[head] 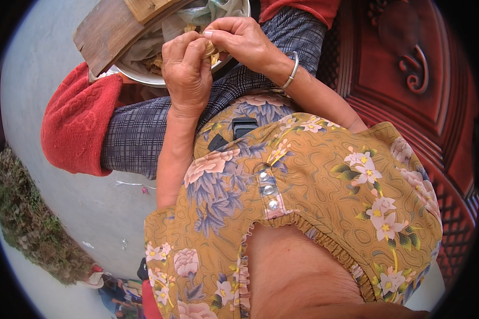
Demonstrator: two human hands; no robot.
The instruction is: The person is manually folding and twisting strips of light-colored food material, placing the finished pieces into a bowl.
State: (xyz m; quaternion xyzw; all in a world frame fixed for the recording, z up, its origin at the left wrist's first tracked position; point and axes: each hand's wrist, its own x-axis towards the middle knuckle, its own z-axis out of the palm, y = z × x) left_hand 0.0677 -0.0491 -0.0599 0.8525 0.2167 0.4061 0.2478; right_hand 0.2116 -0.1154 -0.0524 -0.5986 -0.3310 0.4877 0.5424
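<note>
My left hand [187, 69] is closed around a small pale yellow, folded or wound piece [210, 49] whose material I cannot make out. From the right, my right hand [243, 42], below a silver bangle [292, 71], pinches the same piece at its top between thumb and forefinger. Both hands meet over a round, pale-rimmed basin [145, 81]. Inside it lie crumpled translucent plastic sheeting [143, 51] and several loose yellowish pieces [155, 63]. My fingers hide part of the held piece and of the basin's contents.
A brown wooden board [109, 34] crosses the basin's left side. Red cloths [78, 123] cover my knees. Carved red wooden panelling [419, 87] stands close on the right. Dried plants [32, 223] lie in a heap on the concrete floor [99, 207]. Another person [113, 297] is at the lower left.
</note>
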